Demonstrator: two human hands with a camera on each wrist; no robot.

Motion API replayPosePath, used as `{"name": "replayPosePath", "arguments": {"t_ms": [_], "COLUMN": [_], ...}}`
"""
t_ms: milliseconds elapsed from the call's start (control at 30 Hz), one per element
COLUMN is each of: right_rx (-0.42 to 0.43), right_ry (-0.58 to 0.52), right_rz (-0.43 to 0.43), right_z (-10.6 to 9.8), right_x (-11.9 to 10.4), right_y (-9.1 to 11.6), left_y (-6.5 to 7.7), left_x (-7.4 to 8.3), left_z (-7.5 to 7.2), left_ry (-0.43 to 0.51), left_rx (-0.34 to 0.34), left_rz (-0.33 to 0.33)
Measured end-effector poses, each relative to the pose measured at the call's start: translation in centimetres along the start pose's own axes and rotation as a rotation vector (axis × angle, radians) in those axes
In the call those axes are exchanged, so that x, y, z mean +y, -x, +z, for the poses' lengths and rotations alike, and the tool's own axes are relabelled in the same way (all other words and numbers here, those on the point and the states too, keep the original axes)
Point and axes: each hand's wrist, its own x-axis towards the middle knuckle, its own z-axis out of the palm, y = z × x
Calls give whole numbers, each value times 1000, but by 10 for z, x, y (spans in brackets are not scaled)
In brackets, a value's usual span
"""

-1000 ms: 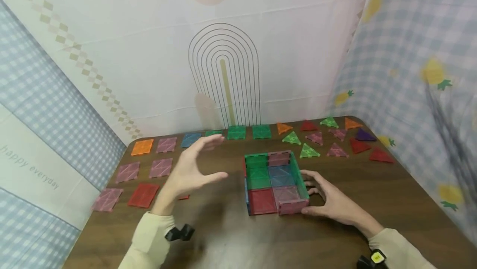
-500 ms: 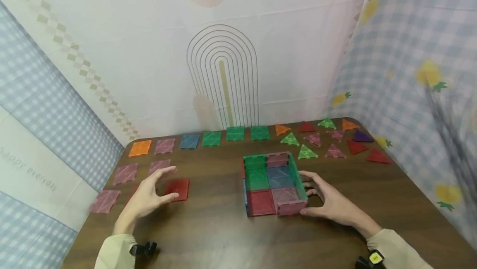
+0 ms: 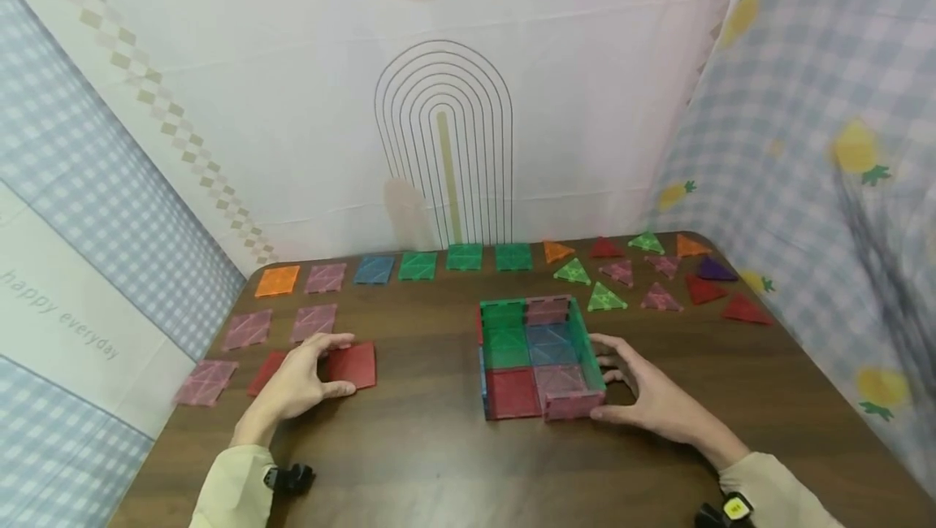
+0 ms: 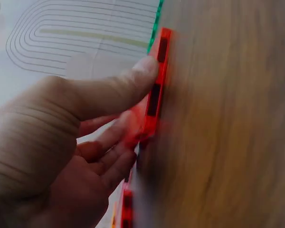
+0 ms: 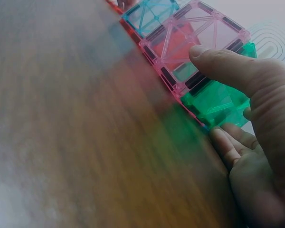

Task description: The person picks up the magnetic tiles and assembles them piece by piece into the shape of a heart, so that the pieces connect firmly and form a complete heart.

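Red square tile point(image 3: 358, 364) is at the left side of the wooden table point(image 3: 431, 463), pinched by the left hand point(image 3: 298, 378), its thumb on the near edge and fingers at the far one. The right hand point(image 3: 647, 394), fingers loosely bent, holds the tile box point(image 3: 587, 341) at a corner, thumb touching the pink wall point(image 3: 574, 406).

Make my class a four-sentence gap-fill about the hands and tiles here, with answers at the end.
The tile in the left hand is coloured ____.
The right hand's thumb touches the box's near wall, coloured ____.
In the head view, that wall lacks its ____ half.
Green squares at the table's far edge number ____.
Answers: red; pink; left; three.
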Motion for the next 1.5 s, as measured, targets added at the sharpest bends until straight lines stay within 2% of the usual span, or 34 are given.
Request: {"name": "replayPosePath", "arguments": {"t_ms": [100, 233, 333, 533, 700, 767, 967, 1133, 1333, 1500], "right_rx": [-1, 0, -3, -3, -6, -6, -10, -6, -8, -7], "right_ry": [-4, -7, -7, 6, 10, 10, 14, 20, 36, 37], "right_rz": [9, 7, 5, 0, -6, -9, -10, -3, -2, -7], "right_z": [1, 2, 3, 2, 1, 1, 0, 0, 0, -2], "right_x": [0, -1, -1, -1, -1, -1, 0, 0, 0, -1], "right_y": [2, 3, 3, 2, 1, 1, -1, -1, -1, 0], "left_y": [-1, -3, -3, -5, -9, -12, -14, -19, -27, -30], "left_x": [7, 18, 27, 56, 98, 118, 168, 193, 206, 214], "left_z": [4, 10, 15, 20, 23, 28, 52, 67, 82, 90], "left_ry": [70, 222, 322, 425, 480, 492, 418, 364, 308, 175], "left_rx": [14, 11, 12, -8, -50, -74, -146, -185, -138, -52], "left_rz": [-20, -35, -14, 68, 178, 252, 422, 477, 468, 512]}}
